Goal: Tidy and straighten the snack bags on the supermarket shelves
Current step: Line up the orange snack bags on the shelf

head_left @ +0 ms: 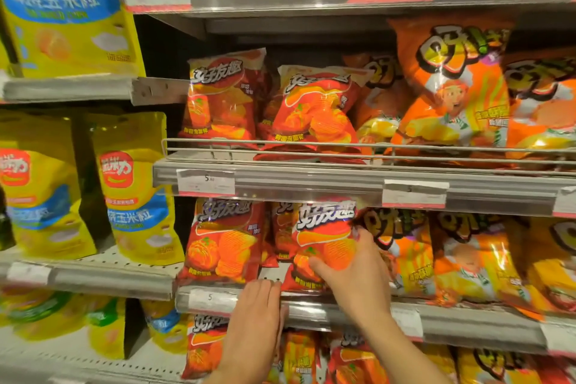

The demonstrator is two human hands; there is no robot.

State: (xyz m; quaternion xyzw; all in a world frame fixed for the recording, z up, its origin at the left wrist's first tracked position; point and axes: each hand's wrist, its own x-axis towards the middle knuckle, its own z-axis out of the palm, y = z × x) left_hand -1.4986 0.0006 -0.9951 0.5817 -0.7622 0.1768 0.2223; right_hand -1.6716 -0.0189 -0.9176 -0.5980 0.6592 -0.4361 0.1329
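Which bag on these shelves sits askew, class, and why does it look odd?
On the middle shelf, the second red chip bag leans rightward while its left neighbour stands upright.

glossy foil snack bags (324, 243), matt grey metal shelves (311, 179), paper price tags (205, 182)

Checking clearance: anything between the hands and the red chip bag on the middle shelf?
Nothing visible. The right hand is already on the red chip bag, thumb across its front. The left hand rests on the shelf edge just below it.
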